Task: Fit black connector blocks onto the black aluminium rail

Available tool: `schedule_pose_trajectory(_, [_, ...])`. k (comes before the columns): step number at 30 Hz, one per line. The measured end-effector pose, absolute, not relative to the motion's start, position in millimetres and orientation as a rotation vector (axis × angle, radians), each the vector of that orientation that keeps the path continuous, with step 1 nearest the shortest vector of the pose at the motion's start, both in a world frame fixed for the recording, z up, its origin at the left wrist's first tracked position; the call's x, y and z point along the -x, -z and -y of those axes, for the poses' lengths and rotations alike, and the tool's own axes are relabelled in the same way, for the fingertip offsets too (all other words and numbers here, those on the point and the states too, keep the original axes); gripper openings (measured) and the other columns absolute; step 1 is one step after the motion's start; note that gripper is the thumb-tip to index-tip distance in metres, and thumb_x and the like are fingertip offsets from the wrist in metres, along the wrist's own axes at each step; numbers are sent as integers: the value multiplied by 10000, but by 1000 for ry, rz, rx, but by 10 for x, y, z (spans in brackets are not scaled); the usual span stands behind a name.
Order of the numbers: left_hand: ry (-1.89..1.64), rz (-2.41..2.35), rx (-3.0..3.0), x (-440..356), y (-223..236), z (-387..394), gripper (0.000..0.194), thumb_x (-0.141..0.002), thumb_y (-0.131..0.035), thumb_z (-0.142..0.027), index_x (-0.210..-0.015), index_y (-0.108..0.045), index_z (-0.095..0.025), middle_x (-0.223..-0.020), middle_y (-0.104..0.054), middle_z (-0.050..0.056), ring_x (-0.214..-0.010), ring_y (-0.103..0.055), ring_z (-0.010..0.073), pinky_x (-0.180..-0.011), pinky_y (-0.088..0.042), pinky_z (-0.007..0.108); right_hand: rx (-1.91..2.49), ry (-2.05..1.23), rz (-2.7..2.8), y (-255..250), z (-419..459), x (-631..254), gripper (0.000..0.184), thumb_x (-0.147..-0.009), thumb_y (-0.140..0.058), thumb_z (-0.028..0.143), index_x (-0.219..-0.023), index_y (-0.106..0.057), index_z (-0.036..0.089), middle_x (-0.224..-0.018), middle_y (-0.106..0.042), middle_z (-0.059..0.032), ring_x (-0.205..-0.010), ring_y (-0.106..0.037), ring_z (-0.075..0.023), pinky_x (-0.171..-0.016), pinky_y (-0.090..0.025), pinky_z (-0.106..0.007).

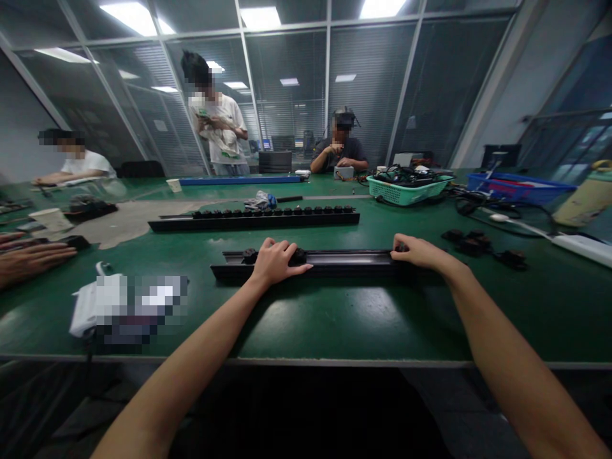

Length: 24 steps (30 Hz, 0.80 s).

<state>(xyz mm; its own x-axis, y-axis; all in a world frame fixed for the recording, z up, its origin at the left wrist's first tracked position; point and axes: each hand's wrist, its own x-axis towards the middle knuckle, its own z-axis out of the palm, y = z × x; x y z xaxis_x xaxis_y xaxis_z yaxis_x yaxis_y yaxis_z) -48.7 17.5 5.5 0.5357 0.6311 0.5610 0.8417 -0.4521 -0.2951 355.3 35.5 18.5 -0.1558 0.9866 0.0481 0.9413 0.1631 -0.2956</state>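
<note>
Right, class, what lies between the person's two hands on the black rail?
A bare stretch of the black rail lies between the left hand and right hand, in the head view.

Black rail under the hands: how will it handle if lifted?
The long black rail looks stiff, so it probably won't sag much. Its flat base likely stops it rolling. Tilted, the small black parts sitting on it could slide off.

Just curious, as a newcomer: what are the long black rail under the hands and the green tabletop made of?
The long black rail looks like dark-coated metal, perhaps aluminium, from its straight channel profile and soft sheen; plastic is possible. The green tabletop seems a smooth rubber or vinyl mat, with light glare across it.
</note>
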Motion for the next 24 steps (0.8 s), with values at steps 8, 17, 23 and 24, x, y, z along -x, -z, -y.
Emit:
schedule_pose_trajectory(8, [499,1184,2213,502,-50,-169,675,-867,-364,-780,-923,-648,-171,-850,-674,90,-726,-593,216,-818,-367,398,1817,-354,2288,-239,-330,-3560,183,-787,-556,408,-864,-500,252,-809,-666,-23,-729,-610,-202,-660,-433,-296])
schedule_pose_trajectory(17, [522,1191,2236,485,-60,-170,651,-865,-399,-762,-934,-664,-172,-852,-672,104,-736,-589,230,-818,-370,409,1627,-174,2067,15,-196,-3557,234,-803,-542,475,-867,-566,251,-788,-671,-37,-771,-625,-223,-727,-446,-330])
schedule_pose_trajectory(23, [530,1194,2248,468,-54,-186,630,-860,-424,-753,-950,-668,-180,-868,-674,106,-747,-592,236,-829,-367,416,1625,-152,2091,-39,-206,-3565,231,-803,-548,476,-854,-577,253,-796,-676,-33,-780,-630,-229,-749,-449,-346])
schedule_pose_trajectory(24, [524,1192,2244,466,-53,-187,631,-861,-421,-753,-953,-667,-179,-871,-675,105,-751,-593,235,-832,-367,416,1637,-151,2095,-47,-210,-3574,232,-804,-548,477,-858,-578,253,-807,-679,-34,-785,-631,-229,-750,-449,-348])
